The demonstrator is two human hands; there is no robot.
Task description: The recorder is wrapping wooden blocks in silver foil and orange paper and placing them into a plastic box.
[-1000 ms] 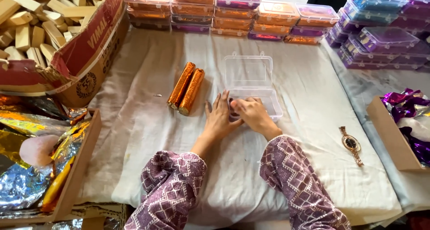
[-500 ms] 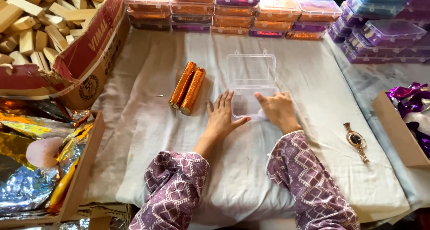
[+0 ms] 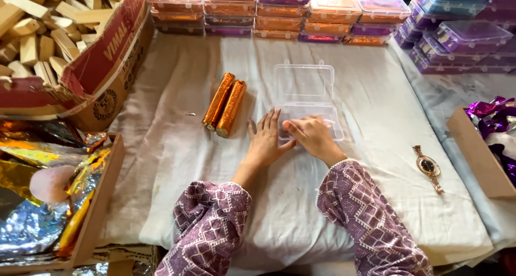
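Clear box [image 3: 304, 96] lies open on the cloth-covered table [image 3: 177, 163], lid flat behind its tray; the tray looks empty, though glare and the fingers over it leave that unsure; two orange-foil rolls [image 3: 224, 105] lie just left of it, side by side, not yet in the box. Left hand [image 3: 265, 141] flat on the cloth, fingers spread, holding nothing, tips at the tray's near-left corner; right hand [image 3: 312, 137] rests on the tray's near edge, fingers loosely curled, no object seen in it. Stacks of filled boxes [image 3: 279, 12] along the far edge stand done. Wristwatch [image 3: 428, 167] lies well to the right. Hidden: tray's near wall under the right hand; both forearms under patterned sleeves.
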